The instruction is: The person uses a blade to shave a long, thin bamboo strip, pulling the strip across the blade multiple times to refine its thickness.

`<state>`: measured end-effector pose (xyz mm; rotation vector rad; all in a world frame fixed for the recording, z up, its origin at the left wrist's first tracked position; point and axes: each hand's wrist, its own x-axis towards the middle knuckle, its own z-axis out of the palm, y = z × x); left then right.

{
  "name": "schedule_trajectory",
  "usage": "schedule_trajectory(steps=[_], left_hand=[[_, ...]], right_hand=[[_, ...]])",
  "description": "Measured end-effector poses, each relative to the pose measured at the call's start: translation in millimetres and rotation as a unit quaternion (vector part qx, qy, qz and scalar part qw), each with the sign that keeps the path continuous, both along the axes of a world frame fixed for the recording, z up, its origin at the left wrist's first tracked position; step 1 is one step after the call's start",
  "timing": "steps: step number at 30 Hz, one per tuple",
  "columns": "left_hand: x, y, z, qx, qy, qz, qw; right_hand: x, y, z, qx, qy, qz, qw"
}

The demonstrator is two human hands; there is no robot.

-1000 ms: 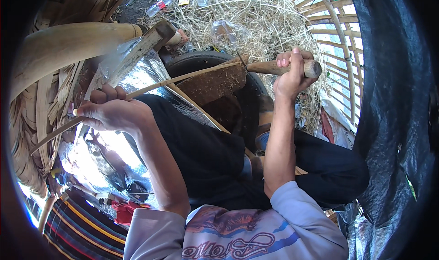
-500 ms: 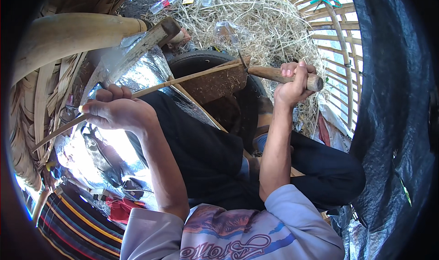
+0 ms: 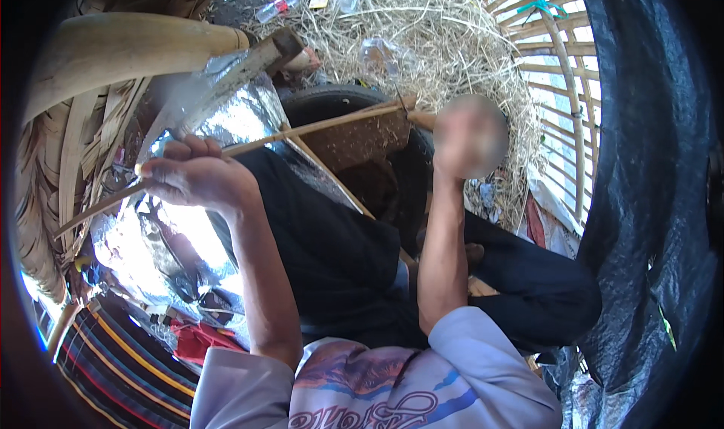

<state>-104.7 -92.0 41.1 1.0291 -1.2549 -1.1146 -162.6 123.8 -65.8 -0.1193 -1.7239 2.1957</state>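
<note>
My left hand is closed round a long thin bamboo strip, which slants from the lower left up to the far middle. The strip's far end lies by the tip of a brown wooden board. There the thin, edge-on blade of a knife crosses or touches it; I cannot tell which. My right hand is at the knife's wooden handle. A blur hides its fingers, but the handle runs into the hand.
The board leans over a round black tub or tyre in front of my legs. Straw and plastic bottles lie beyond. A thick bamboo pole and a wooden post stand left. A slatted bamboo wall and dark sheeting rise right.
My right hand has shifted a little to the left, nearer the blade end. My left hand and the bamboo strip are almost where they were.
</note>
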Motion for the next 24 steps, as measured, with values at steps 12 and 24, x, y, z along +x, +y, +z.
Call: schedule_trajectory(steps=[12, 24], left_hand=[[3.6, -2.8, 0.0, 0.004, -0.060, -0.001, 0.998], [13.4, -10.7, -4.2, -0.010, -0.068, 0.006, 0.998]], right_hand=[[-13.8, 18.0, 26.0, 0.020, 0.030, -0.009, 0.999], [-53.9, 23.6, 76.9, -0.158, 0.036, -0.006, 0.987]])
